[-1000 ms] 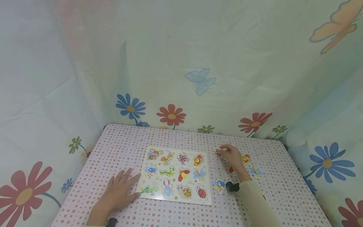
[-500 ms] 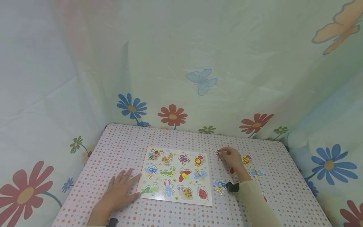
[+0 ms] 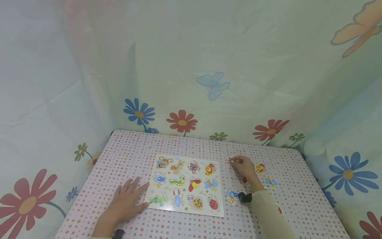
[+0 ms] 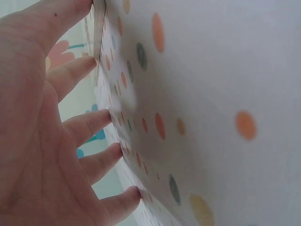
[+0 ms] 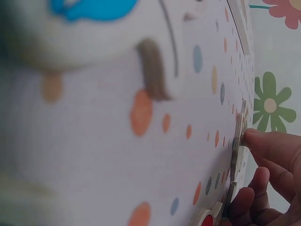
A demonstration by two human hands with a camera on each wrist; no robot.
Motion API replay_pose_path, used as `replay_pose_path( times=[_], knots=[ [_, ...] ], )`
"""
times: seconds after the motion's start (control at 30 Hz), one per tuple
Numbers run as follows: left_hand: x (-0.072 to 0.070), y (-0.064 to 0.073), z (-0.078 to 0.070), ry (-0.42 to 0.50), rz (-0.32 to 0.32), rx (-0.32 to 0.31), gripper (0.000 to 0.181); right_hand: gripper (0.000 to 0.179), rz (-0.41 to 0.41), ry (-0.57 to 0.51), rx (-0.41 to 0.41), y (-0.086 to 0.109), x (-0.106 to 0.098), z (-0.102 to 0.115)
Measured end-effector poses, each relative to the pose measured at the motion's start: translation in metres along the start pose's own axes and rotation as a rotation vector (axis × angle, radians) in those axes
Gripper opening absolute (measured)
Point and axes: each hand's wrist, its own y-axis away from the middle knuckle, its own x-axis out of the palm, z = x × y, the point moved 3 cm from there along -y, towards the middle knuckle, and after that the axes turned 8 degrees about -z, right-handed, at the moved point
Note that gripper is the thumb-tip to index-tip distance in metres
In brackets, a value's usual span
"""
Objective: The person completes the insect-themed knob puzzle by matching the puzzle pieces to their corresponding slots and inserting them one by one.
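My left hand (image 3: 126, 196) rests spread beside a wooden insect puzzle board (image 3: 206, 213), fingers fairly straight, thumb and forefinger at its left edge. In the left wrist view the fingertips meet the dotted cloth, and the board's edge (image 4: 99, 28) shows at the top. Beyond the board's upper right corner, my right hand (image 3: 244, 166) pinches a brown striped spider puzzle piece (image 3: 229, 162), which the fingers partly cover. The right wrist view shows this piece (image 5: 239, 141) nearly edge-on, thumb and fingers at it, close over the cloth.
Right of the board lie a blue mosquito piece (image 3: 231, 195), a red-and-yellow bug piece (image 3: 260, 168) and a blue-winged dragonfly-like piece (image 3: 271, 182). A red piece (image 3: 245, 179) is partly hidden by the right wrist, another (image 3: 279, 208) by the sleeve. Flower-printed curtain (image 3: 167, 83) surrounds the table.
My right fingers have shifted slightly over the spider piece, covering more of it. The left hand stays in place; the head view has drifted a little.
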Motion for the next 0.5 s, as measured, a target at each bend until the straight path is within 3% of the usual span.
replay_pose_path(
  times=[0.5],
  knots=[
    [-0.0007, 0.0002, -0.0006, 0.001, -0.006, 0.006, 0.071, 0.030, -0.016, 0.018, -0.040, 0.0009, -0.0014, 0.0017]
  ],
)
